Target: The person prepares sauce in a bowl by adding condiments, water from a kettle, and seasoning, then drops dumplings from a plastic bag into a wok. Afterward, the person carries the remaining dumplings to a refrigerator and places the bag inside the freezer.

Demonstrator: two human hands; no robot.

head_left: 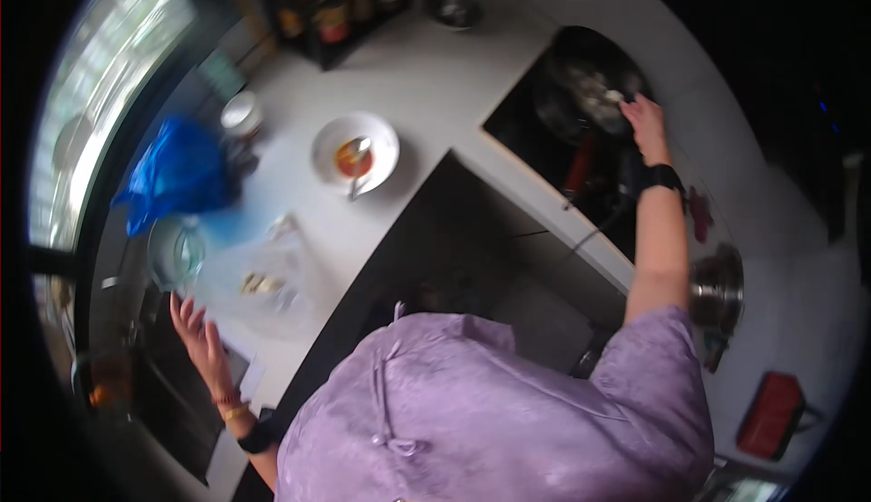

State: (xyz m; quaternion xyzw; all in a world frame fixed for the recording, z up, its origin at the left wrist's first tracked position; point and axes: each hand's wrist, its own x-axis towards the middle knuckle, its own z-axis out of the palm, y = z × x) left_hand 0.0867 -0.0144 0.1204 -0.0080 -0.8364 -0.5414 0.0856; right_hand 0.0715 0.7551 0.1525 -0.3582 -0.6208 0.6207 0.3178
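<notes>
Hob [523, 142]: pan [588, 47] handle [578, 171] points twd wearer; R hand [644, 124] at white bit [615, 96], grip unclear, L hand [205, 343] splayed.

On the pale table [299, 85] I see a white bowl [381, 168] of red sauce, a blue bag [177, 175], a clear plastic bag [295, 271] and a cooktop [526, 139].

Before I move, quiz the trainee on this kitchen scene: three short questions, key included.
1. Which utensil rests in the white bowl with the red-orange contents?
A) a whisk
B) a spoon
C) a knife

2. True or false: the right hand is at the dark pan, while the left hand is away from it.

3. Fill in the blank: the bright bag on the window side of the counter is ____.

Key: 1 B; 2 true; 3 blue.
</notes>
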